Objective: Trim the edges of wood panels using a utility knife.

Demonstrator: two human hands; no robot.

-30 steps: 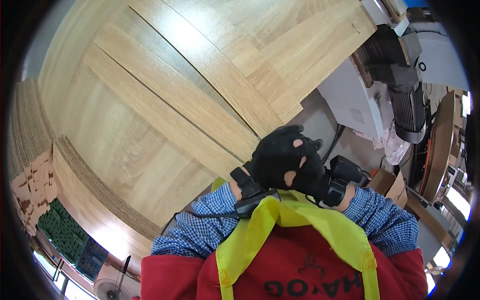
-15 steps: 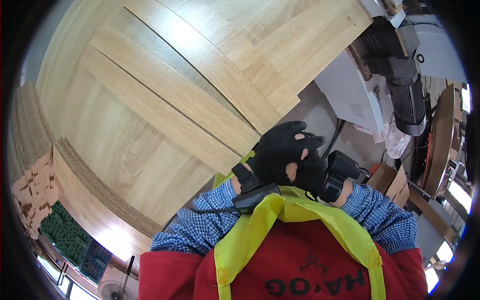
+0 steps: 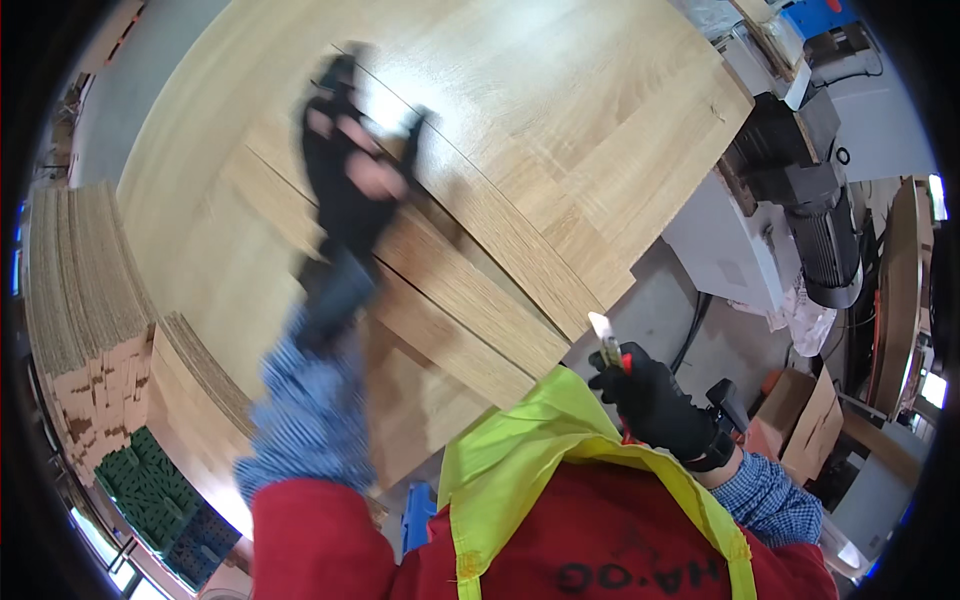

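Light wood-grain boards [image 3: 600, 110] lie before me, with several long narrow strips [image 3: 475, 280] side by side on top. Over the far part of these strips is my left hand [image 3: 352, 165], in a black glove with bare fingertips. It is smeared by motion, but thumb and fingers are apart and nothing shows in them. Whether it touches the wood I cannot tell. My right hand [image 3: 655, 400], gloved in black too, is closed round a utility knife [image 3: 608, 345] with some red on its handle. The blade points up and away, just off the strips' near ends.
Stacked boards [image 3: 85, 290] stand on edge at the left, above a green crate [image 3: 150, 485]. To the right is a machine with a dark ribbed motor [image 3: 825, 245]. Cardboard pieces [image 3: 795, 415] stand near my right forearm. A black cable [image 3: 688, 340] runs along the floor.
My hands, together near my waist before, are now apart. The left has swung forward and left over the strips. The right has moved slightly right and down, and the knife now shows in it.
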